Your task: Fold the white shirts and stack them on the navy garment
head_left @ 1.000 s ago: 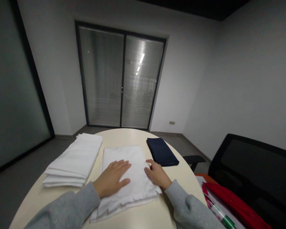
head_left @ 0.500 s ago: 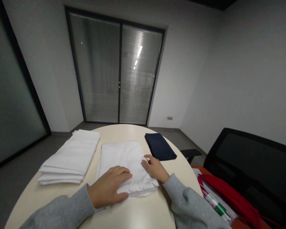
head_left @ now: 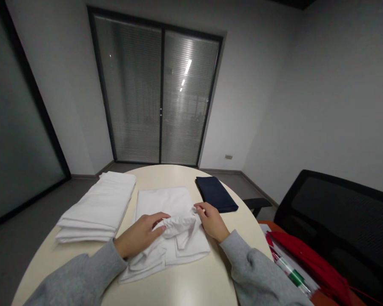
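Note:
A white folded cloth lies flat in the middle of a round cream table. My left hand pinches the cloth's near edge and has lifted it into a bunched fold. On the right side of that same raised fold, my right hand grips the cloth. Both arms wear grey sleeves.
A stack of folded white cloths sits at the left of the table. A folded dark navy cloth lies at the far right. A black chair and red items are on the right. Glass doors with blinds stand behind.
My hands went from pressing flat on the white cloth to gripping its near edge and lifting it toward the far side, bunching it. The camera view shifted slightly.

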